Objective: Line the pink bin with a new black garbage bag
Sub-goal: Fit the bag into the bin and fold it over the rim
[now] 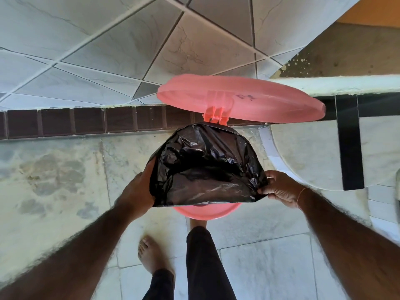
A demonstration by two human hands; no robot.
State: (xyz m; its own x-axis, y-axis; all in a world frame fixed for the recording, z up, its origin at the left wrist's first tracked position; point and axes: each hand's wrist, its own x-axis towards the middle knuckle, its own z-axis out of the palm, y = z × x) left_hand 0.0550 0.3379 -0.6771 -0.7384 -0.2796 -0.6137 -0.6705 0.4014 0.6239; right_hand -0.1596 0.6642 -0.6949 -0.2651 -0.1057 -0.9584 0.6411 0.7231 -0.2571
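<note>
Pale stone floor (259,263) fills the lower part of my view, with stains on the left, and a tiled wall (108,46) with grey marble-like tiles rises behind it. Between them runs a band of dark brown tiles (86,121). On the right I see a white curved surface (313,152) with a black stripe (351,146) crossing it.

Near the middle stands the pink bin (207,212); only the near part of its rim shows, under the bag. Its round pink lid (249,97) is raised on the hinge at the far side and stands open above the mouth. The black garbage bag (205,165) covers almost the whole opening, its far edge folded over the rim by the hinge, its middle sunk down into the bin.

My left hand (138,191) is at the left side of the bag with the fingers hidden behind the plastic, so I cannot tell how it grips. My right hand (283,187) pinches the right edge of the bag between thumb and fingers; a thin bracelet (302,197) is on that wrist.

Below the bin I see one bare foot (151,254) on the floor and dark trouser legs (205,263).
</note>
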